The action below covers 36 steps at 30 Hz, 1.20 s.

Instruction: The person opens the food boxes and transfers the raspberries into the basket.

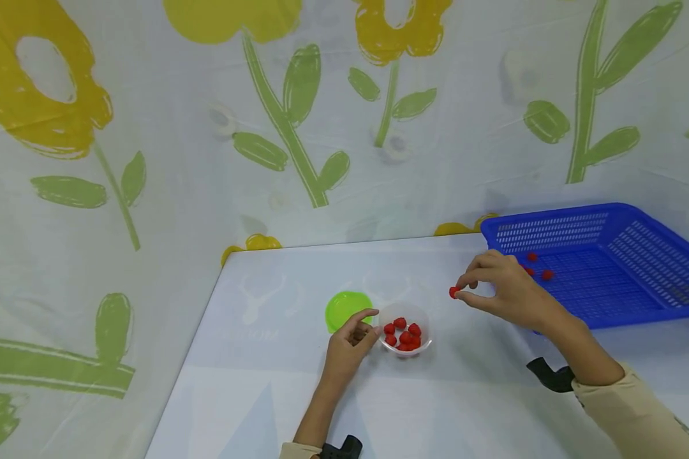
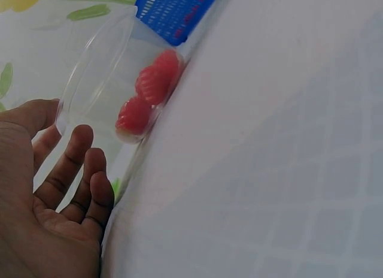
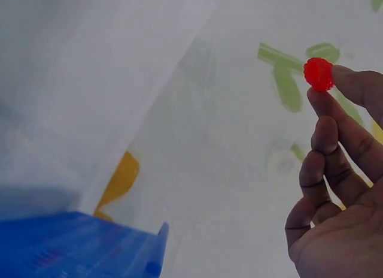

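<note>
A small clear plastic bowl [image 1: 430,343] on the table holds several red raspberries [image 1: 405,338]. My left hand [image 1: 347,347] is at the bowl's left side, its thumb and forefinger at the rim, the other fingers loosely bent below. The left wrist view shows the bowl's rim [image 2: 90,56] against the fingertips, with raspberries [image 2: 152,85] through its wall. Between the bowl and the blue basket, my right hand [image 1: 508,290] pinches one raspberry [image 3: 318,74] between thumb and forefinger, held above the table.
The blue plastic basket [image 1: 626,315] stands at the back right, with several raspberries [image 1: 547,275] at its left end. A bright green round lid [image 1: 344,307] lies behind my left hand. A flower-printed curtain [image 1: 379,191] hangs along the table's back edge.
</note>
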Motion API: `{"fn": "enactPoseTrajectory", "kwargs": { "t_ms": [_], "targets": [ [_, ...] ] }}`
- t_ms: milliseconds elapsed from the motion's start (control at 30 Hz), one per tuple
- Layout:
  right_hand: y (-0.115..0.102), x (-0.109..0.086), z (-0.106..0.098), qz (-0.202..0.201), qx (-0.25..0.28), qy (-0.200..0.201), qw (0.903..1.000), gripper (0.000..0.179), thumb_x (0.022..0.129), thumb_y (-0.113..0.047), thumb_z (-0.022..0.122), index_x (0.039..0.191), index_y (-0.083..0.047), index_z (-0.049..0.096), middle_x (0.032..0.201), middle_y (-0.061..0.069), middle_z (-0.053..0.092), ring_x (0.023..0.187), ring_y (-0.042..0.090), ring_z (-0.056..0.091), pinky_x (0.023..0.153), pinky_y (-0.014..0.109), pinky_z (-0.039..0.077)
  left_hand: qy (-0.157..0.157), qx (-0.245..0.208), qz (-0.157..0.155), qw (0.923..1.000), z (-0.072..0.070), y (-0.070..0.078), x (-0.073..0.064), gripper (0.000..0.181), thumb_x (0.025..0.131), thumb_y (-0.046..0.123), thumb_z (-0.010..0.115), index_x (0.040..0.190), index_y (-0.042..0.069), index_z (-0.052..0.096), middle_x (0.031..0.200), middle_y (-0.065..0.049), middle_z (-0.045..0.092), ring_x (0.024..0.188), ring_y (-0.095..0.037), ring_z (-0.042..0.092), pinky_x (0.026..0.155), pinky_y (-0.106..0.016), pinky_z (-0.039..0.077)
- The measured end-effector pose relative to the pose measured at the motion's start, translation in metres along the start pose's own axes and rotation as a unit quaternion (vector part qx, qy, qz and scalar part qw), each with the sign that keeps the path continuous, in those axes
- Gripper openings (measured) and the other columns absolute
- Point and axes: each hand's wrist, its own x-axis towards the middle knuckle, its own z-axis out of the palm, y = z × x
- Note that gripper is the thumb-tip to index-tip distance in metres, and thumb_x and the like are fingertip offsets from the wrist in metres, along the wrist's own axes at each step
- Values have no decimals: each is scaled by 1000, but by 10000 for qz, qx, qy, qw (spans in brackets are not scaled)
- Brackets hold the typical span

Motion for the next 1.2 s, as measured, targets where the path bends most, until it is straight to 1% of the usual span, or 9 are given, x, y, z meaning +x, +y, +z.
{"fn": "enactPoseTrajectory", "kwargs": {
  "t_ms": [233,367,500,667,767,867,967,1100,1200],
  "targets": [
    [9,-7,-18,227,-259,134,9993,20,76,-7,86,86,-22,77,88,-9,57,89,13,45,72,40,33,-12,-44,133,9999,-2,-4,1,33,92,30,74,125,26,69,88,-3,65,76,-17,56,65,-20,46],
    [15,-10,-25,220,-388,239,9987,22,75,-7,87,87,-23,78,88,-9,58,86,12,44,69,35,37,-6,-51,91,9999,-2,-3,0,33,92,29,74,124,26,69,89,-2,65,76,-17,56,66,-20,47],
    [23,-13,-33,279,-512,300,9978,23,73,-8,88,88,-23,79,89,-7,59,84,11,43,66,31,38,34,53,-15,10000,0,-2,0,33,94,22,73,126,22,68,89,-3,65,77,-16,56,67,-20,47],
    [31,-18,-43,540,-657,279,9960,21,74,-9,88,89,-21,79,91,-5,59,85,12,44,66,30,40,74,107,-66,9999,1,0,1,33,94,13,71,127,14,67,89,-10,65,76,-21,55,65,-19,45],
    [36,-22,-49,722,-709,225,9946,18,76,-10,87,90,-19,80,92,-4,59,87,14,45,65,28,43,53,105,-53,9999,1,0,1,34,94,16,72,127,16,67,89,-9,65,77,-20,55,65,-19,45],
    [39,-25,-53,910,-739,191,9929,15,78,-12,86,90,-18,80,93,-3,60,90,16,47,62,26,46,17,71,-2,10000,0,0,1,34,93,23,73,127,21,68,89,-5,65,77,-17,56,66,-19,46],
    [43,-28,-57,1069,-784,177,9910,12,79,-14,86,90,-17,80,93,-2,60,89,17,47,62,27,47,-28,54,33,10000,-1,-2,2,34,93,28,74,126,25,68,89,-3,65,77,-16,56,66,-20,47],
    [50,-31,-62,1250,-895,129,9880,11,80,-17,85,90,-16,79,93,1,61,89,21,49,65,34,44,-40,50,27,10000,-1,-2,2,34,93,32,74,125,27,68,89,-2,65,76,-16,56,66,-21,48],
    [56,-33,-66,1369,-955,113,9859,12,81,-17,85,91,-13,79,94,4,62,91,25,51,69,41,44,-22,46,9,10000,-2,-1,1,34,93,32,73,126,27,68,89,-1,65,75,-16,56,66,-21,47]
  ]
}}
